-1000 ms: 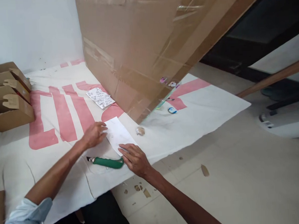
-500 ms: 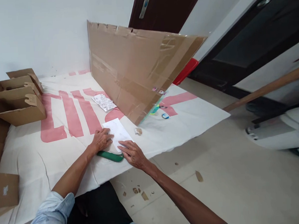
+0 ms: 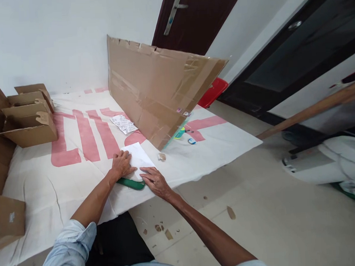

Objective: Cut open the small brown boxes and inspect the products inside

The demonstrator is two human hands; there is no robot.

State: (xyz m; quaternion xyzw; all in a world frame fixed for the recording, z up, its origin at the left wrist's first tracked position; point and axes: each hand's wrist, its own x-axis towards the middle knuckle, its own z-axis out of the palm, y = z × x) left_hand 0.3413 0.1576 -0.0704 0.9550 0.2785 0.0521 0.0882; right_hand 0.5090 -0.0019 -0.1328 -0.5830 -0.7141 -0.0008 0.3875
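Observation:
A white sheet of paper (image 3: 138,158) lies on a white banner with red letters (image 3: 85,138) spread over the floor. My left hand (image 3: 121,163) rests on the paper's left edge, fingers curled down on it. My right hand (image 3: 154,180) lies flat with fingers stretched onto the paper's near corner. A green-handled cutter (image 3: 131,184) lies on the banner just below both hands, its left end hidden under my left hand.
A large taped cardboard sheet (image 3: 151,90) stands leaning behind the paper. A printed slip (image 3: 123,124) and a small crumpled scrap (image 3: 161,157) lie nearby. Folded cardboard boxes (image 3: 28,117) sit at the left, another box (image 3: 6,219) at lower left. Cardboard scraps (image 3: 230,212) dot the tiled floor.
The view pulled back and up. My left hand slid toward me along the paper's left edge, over the cutter's end. My right hand stays on the near corner.

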